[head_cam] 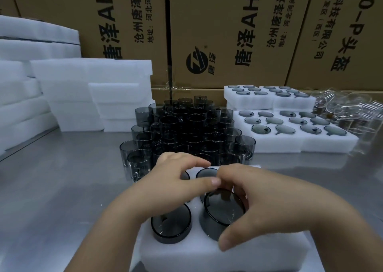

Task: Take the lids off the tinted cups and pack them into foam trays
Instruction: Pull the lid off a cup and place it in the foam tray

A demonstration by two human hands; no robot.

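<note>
head view. the foam tray point(207, 257) lies nearest on the steel table point(62, 188), with the near-left cup point(171, 223) seated in its well. the right hand point(269, 205) curls round the near-right cup point(224, 211), thumb at the near wall and fingers over the far rim; the cup looks slightly tilted. the left hand point(174, 188) stretches across the tray, fingers apart and nearly straight, gripping nothing visible. loose tinted cups point(186, 130) crowd behind; filled trays point(290, 145) sit to the right. to seat the cup well, square it over its well, press evenly on the rim and steady the foam.
</note>
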